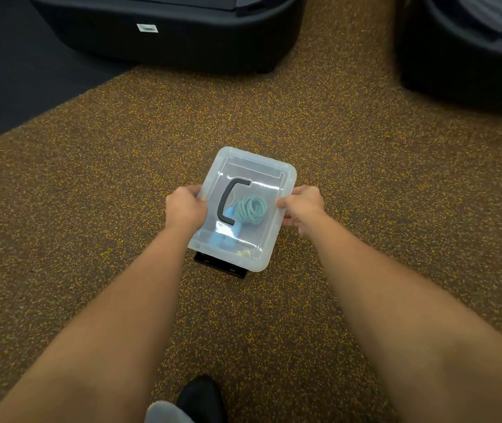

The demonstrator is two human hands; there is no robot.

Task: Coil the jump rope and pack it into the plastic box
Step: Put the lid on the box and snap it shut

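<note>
Packing looks all but done: left hand (186, 209) and right hand (300, 206) grip the plastic box (259, 178) by its sides, the coiled jump rope (251, 210) inside between them (already covered). Next, probably, fasten the black latch (220, 265) nearest the wrists.

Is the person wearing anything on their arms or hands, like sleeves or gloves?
No. The left arm and right arm are bare to the picture's edge, with no sleeves showing. The left hand and right hand have no gloves, and I see no watch, bracelet or ring.
</note>
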